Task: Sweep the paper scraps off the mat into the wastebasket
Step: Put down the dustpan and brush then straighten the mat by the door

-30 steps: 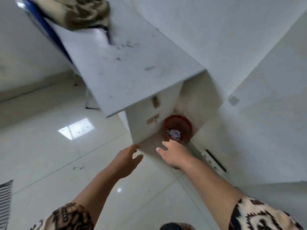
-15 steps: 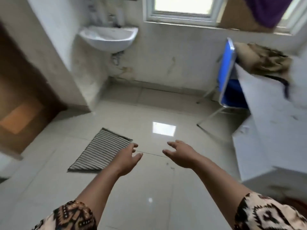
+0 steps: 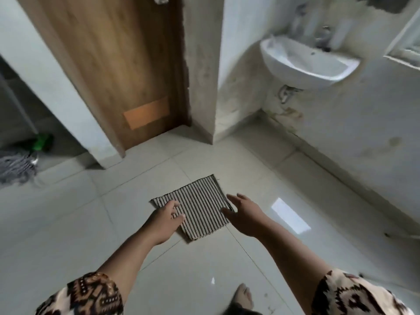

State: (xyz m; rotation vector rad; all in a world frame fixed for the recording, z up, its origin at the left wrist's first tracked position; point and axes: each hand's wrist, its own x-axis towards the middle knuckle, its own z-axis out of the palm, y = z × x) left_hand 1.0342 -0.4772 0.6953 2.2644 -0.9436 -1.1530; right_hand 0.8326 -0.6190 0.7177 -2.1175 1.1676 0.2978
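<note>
Striped in black and cream, the mat [image 3: 200,206] is seen lying flat on the pale tiled floor [image 3: 68,223], in front of a wooden door [image 3: 118,64] and to the left of a white wall-mounted sink [image 3: 304,62]. No paper scraps can be made out on it, though the view is blurred. The left hand [image 3: 164,220] is held over the mat's near-left corner, fingers loosely curled and nothing gripped. The right hand [image 3: 246,214] is held at the mat's right edge, fingers spread open and empty. A bare foot [image 3: 244,296] is seen at the bottom edge, and a grey mop head [image 3: 16,165] lies far left.
</note>
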